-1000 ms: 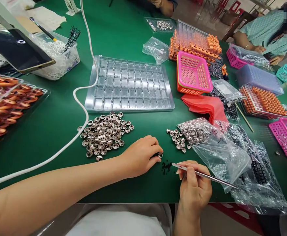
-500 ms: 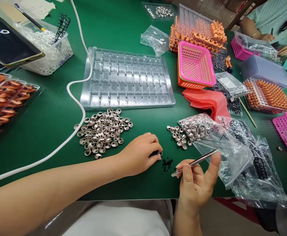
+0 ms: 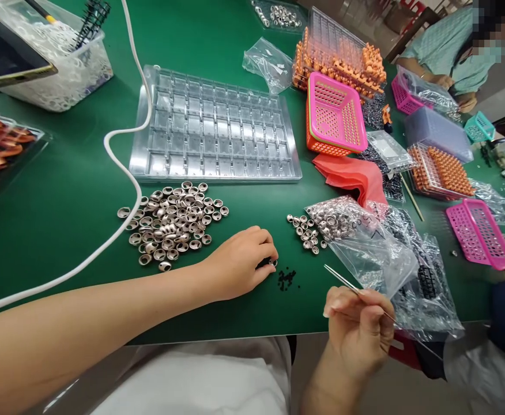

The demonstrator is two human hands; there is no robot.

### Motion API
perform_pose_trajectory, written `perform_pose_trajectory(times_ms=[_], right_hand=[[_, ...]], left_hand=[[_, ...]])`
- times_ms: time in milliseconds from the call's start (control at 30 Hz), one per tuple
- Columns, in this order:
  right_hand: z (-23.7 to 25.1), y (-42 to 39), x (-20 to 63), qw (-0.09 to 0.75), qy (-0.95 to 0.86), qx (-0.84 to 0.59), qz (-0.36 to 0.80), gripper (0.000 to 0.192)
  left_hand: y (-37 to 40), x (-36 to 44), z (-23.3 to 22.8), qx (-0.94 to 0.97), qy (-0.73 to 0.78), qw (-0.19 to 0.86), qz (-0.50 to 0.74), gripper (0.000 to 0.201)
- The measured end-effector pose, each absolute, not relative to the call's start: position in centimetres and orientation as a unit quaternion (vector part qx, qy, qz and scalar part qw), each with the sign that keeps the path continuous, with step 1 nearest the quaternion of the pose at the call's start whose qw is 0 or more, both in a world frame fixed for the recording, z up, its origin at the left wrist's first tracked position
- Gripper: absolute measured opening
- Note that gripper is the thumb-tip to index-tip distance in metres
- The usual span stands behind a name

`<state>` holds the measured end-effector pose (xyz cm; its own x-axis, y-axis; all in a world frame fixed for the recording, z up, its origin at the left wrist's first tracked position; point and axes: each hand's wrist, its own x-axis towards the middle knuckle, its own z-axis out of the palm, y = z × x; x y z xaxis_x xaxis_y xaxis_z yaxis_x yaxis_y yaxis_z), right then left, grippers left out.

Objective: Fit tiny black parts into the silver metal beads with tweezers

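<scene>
Silver cap point(image 3: 273, 262): pinched in the fingers of the left hand point(image 3: 241, 265); best kept steady.
Tweezers point(image 3: 348, 283): grasped in the fingers of the right hand point(image 3: 360, 325); squeeze lightly.
Black bits point(image 3: 286, 279): just right of the left fingers; best taken singly.

right hand point(image 3: 360, 334): rotated | tweezers point(image 3: 348, 283): apparently flipped end for end

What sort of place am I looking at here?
Probably a small-parts assembly workshop: piled metal pieces, a compartmented tray, and another person at the green table.
</scene>
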<state>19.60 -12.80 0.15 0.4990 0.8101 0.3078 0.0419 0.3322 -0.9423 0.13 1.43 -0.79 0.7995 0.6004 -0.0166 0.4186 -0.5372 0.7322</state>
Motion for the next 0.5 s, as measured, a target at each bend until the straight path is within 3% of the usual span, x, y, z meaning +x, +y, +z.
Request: perform_pose_trajectory(times_ms=[267,500], right_hand=[[-3.1,-13.0,19.6,0.670,-0.395,-0.568,0.272,0.019],[-3.0,-13.0,19.3,0.653,-0.386,-0.596,0.263,0.016]], left_hand=[[1.3,0.0,-1.1,0.871,0.289,0.375,0.129,0.006],[1.2,-0.1,-1.9,0.874,0.279,0.369,0.152,0.007]])
